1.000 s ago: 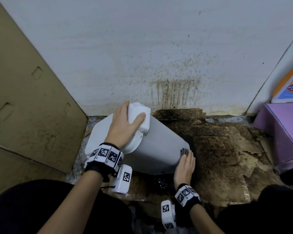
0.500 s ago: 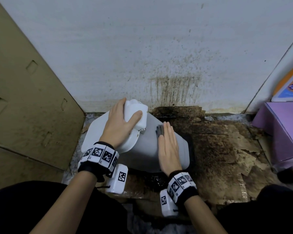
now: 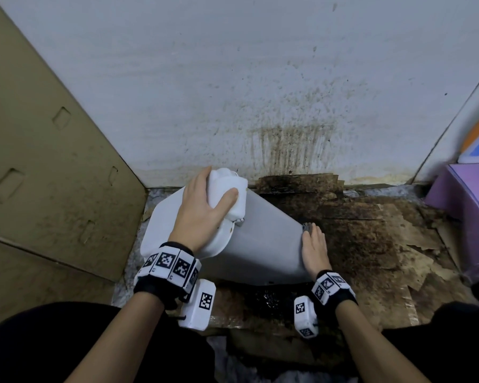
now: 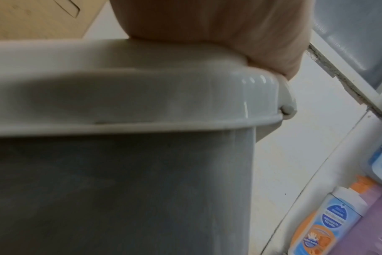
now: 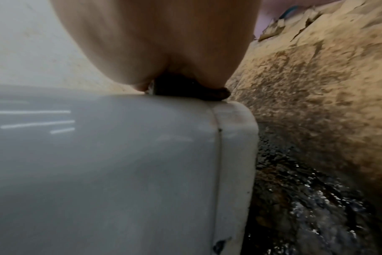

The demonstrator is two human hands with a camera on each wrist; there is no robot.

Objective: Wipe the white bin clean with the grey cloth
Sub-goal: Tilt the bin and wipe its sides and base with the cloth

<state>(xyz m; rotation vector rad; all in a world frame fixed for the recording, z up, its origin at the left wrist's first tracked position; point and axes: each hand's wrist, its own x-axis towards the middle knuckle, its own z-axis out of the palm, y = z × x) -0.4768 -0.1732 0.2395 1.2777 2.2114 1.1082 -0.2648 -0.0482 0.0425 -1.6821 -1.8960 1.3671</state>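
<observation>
The white bin (image 3: 266,244) lies tilted on the floor, its lid end to the left and its base to the right. My left hand (image 3: 205,214) grips the raised white block on the lid, thumb on one side and fingers on the other. My right hand (image 3: 314,250) lies flat, fingers straight, at the bin's base edge and presses the grey cloth (image 3: 307,227) against it. Only a small tip of cloth shows past the fingertips. In the right wrist view the dark cloth (image 5: 185,89) is squeezed between my palm (image 5: 155,43) and the bin wall (image 5: 120,163). The left wrist view shows the lid rim (image 4: 142,103) under my hand (image 4: 207,25).
A brown cardboard sheet (image 3: 39,161) leans on the left. The white wall (image 3: 260,92) behind is streaked with brown stains. Wet, stained cardboard (image 3: 371,244) covers the floor to the right. A purple box (image 3: 470,217) and a bottle (image 4: 329,224) stand at the far right.
My right hand with the cloth slid from the bin's base up to its middle, then back right to the base edge. My left hand kept its hold on the lid.
</observation>
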